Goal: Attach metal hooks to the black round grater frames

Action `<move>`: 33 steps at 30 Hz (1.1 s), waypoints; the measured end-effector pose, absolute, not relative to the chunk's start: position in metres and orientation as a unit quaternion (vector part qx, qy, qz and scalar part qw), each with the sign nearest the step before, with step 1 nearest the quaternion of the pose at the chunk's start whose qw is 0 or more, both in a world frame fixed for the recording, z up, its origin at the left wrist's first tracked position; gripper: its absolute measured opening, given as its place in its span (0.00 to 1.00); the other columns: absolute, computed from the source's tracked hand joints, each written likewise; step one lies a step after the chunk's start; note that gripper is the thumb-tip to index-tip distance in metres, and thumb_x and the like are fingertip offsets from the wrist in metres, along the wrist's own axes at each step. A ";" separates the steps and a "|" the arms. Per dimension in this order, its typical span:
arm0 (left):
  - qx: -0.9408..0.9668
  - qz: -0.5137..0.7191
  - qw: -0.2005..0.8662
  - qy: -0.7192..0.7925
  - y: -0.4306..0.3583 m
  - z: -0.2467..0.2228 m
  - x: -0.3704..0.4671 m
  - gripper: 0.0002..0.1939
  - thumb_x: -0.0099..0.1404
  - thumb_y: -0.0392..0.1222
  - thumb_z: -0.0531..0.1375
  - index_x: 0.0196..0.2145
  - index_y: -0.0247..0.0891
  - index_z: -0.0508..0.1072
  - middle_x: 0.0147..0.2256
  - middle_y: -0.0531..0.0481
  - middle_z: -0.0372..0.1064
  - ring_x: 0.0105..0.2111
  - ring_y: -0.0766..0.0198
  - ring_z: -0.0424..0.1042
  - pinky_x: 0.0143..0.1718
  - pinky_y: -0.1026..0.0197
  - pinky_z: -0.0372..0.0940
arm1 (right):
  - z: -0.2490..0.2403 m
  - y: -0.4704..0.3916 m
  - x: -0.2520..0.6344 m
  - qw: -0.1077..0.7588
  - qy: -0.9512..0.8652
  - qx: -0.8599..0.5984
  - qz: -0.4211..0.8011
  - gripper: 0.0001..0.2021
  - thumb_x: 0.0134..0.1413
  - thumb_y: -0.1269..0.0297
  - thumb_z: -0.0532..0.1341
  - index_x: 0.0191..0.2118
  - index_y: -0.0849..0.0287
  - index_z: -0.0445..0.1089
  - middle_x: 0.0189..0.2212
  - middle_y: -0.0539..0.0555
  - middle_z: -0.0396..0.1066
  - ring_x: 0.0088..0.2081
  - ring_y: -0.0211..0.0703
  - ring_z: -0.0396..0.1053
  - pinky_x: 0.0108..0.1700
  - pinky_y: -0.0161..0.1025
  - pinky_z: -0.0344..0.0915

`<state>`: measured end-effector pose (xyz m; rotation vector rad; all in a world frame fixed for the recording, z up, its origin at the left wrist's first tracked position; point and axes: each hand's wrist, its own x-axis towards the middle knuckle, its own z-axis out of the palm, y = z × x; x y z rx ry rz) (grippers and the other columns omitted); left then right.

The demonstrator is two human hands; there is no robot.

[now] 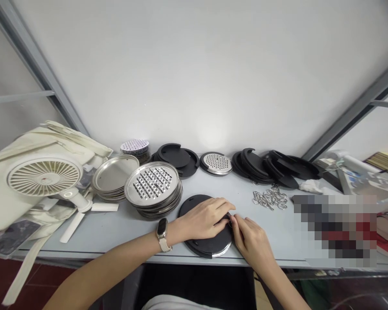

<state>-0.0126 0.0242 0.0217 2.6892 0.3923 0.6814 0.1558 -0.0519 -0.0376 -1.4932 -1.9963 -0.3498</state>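
A black round plate (207, 244) with a silvery metal rim showing along its lower right side lies on the table near the front edge. Across its top rests my left hand (207, 218), its thumb and fingers bent to the plate's right edge and gripping there. My right hand (250, 237) pinches a small metal wire clip (230, 222) at that same edge, meeting the left fingertips. Fingers hide most of the clip. To the right, a loose pile of similar wire clips (270, 198) lies on the table (132, 237).
Left stand stacks of round grater discs (153, 185) and plain metal discs (115, 173), beside a white fan (45, 177) and cream bag (26, 146). Behind are black round holders (252, 165) and a perforated disc in a holder (218, 162). A blurred patch (339, 228) covers the right.
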 end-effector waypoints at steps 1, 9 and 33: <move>0.947 0.238 0.169 0.135 0.024 0.022 -0.013 0.14 0.64 0.32 0.52 0.48 0.34 0.61 0.45 0.43 0.65 0.46 0.60 0.66 0.50 0.58 0.63 | -0.038 -0.052 0.156 0.307 -0.754 -0.565 -0.132 0.14 0.66 0.66 0.45 0.30 0.58 0.62 0.18 0.50 0.65 0.20 0.39 0.63 0.30 0.37 0.59; 0.945 0.228 0.195 0.132 0.026 0.020 -0.013 0.09 0.65 0.31 0.51 0.44 0.34 0.64 0.41 0.45 0.68 0.42 0.61 0.68 0.47 0.59 0.63 | -0.035 -0.052 0.155 0.312 -0.754 -0.566 -0.115 0.15 0.66 0.66 0.45 0.30 0.58 0.64 0.19 0.50 0.67 0.20 0.39 0.65 0.32 0.37 0.61; 0.936 0.230 0.233 0.134 0.026 0.019 -0.013 0.11 0.66 0.31 0.51 0.47 0.34 0.64 0.43 0.43 0.68 0.45 0.60 0.68 0.48 0.58 0.63 | -0.038 -0.053 0.156 0.313 -0.752 -0.570 -0.107 0.14 0.66 0.66 0.47 0.30 0.59 0.63 0.18 0.49 0.64 0.20 0.39 0.63 0.31 0.37 0.59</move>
